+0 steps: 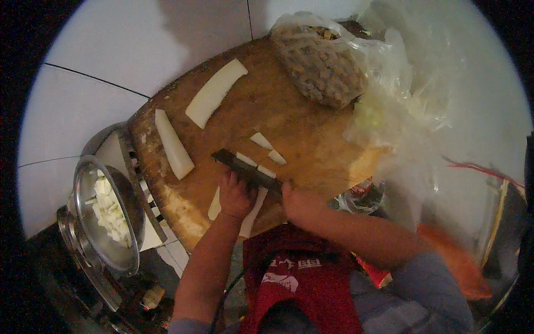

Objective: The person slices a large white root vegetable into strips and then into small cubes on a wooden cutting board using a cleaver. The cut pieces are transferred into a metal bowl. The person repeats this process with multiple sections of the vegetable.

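In my right hand is a kitchen knife, its dark blade slanting across the wooden chopping board. My left hand presses down on a pale vegetable slab at the board's near edge, fingertips close to the blade. Two cut pieces lie along the far side of the blade. A little farther off rest two more small cut pieces. Two uncut pale strips, one broad and one narrower, lie on the left part of the board.
At left, a metal bowl holds many pale cut pieces. A clear plastic bag of brown lumps rests on the board's back right, beside more crumpled plastic. White wall tiles border the board's far left.
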Motion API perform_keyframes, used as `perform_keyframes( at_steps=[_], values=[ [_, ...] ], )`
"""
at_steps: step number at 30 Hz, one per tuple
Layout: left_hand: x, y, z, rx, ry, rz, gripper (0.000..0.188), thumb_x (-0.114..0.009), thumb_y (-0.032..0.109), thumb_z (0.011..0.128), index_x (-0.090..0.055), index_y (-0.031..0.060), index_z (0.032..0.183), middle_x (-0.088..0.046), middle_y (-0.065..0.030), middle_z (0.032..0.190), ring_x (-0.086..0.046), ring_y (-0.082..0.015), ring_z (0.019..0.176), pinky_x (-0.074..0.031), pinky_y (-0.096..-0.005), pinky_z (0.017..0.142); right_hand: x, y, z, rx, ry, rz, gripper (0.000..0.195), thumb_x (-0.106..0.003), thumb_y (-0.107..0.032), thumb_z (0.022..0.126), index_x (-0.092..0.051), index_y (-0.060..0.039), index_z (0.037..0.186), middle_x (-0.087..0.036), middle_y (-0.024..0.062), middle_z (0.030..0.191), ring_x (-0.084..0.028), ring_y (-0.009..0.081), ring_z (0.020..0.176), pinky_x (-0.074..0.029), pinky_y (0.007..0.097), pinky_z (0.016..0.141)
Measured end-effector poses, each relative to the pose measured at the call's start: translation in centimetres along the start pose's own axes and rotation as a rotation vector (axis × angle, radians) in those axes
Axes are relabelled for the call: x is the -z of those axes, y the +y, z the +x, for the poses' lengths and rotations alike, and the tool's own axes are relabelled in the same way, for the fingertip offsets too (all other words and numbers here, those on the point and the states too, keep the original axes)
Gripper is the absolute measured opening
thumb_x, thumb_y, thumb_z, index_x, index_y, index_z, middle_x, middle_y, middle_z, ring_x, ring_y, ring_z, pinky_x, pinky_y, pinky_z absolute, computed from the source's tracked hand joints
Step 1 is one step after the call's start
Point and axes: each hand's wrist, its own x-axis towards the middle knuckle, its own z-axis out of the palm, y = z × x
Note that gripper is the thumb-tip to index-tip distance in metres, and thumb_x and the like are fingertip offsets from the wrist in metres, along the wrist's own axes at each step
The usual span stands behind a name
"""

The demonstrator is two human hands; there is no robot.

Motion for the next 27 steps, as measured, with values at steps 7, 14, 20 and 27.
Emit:
perform_keyframes(
  at_steps=[7, 14, 20, 27],
  values=[
    [0.7, 0.7, 0.6, 0.045, 0.068, -0.061, 0.037, -0.075, 0.020, 0.080, -0.068, 0.0065, 0.113, -0.057, -0.0187, 0.126, -0.053, -0.0422, 0.117, -0.045, -0.0541, 0.098, 1.9, 0.4, -2.6, 0.013, 0.064, 0.056, 0.026, -0.049, -0.020, 0.100, -0.051, 0.0030, 0.111, -0.068, 0.0322, 0.096, -0.070, 0.0480, 0.088, -0.055, 0.0585, 0.077],
    [-0.3, -0.6, -1.0, 0.092, -0.060, -0.065, 0.051, -0.078, 0.022, 0.077, -0.064, 0.0060, 0.123, -0.056, -0.0183, 0.130, -0.052, -0.0453, 0.118, -0.047, -0.0541, 0.097, 0.3, -0.6, -4.9, 0.131, 0.097, 0.002, 0.025, -0.052, -0.018, 0.097, -0.050, 0.0035, 0.111, -0.069, 0.0274, 0.088, -0.069, 0.0502, 0.077, -0.056, 0.0588, 0.069],
    [-0.7, -0.7, -0.8, 0.036, 0.042, -0.148, 0.049, -0.077, 0.022, 0.077, -0.065, 0.0039, 0.121, -0.058, -0.0191, 0.126, -0.051, -0.0485, 0.117, -0.046, -0.0553, 0.099, -1.6, 0.4, -1.4, 0.093, 0.123, 0.097, 0.025, -0.050, -0.015, 0.099, -0.048, 0.0064, 0.112, -0.070, 0.0273, 0.087, -0.071, 0.0466, 0.075, -0.057, 0.0545, 0.063],
    [1.6, 1.3, 0.3, 0.047, 0.053, -0.022, 0.041, -0.075, 0.021, 0.082, -0.066, 0.0017, 0.117, -0.058, -0.0192, 0.124, -0.053, -0.0432, 0.118, -0.045, -0.0528, 0.100, -2.1, 3.0, 0.4, -0.095, 0.089, 0.073, 0.033, -0.051, -0.024, 0.099, -0.051, 0.0019, 0.119, -0.070, 0.0282, 0.094, -0.069, 0.0495, 0.091, -0.054, 0.0591, 0.081]
  ],
)
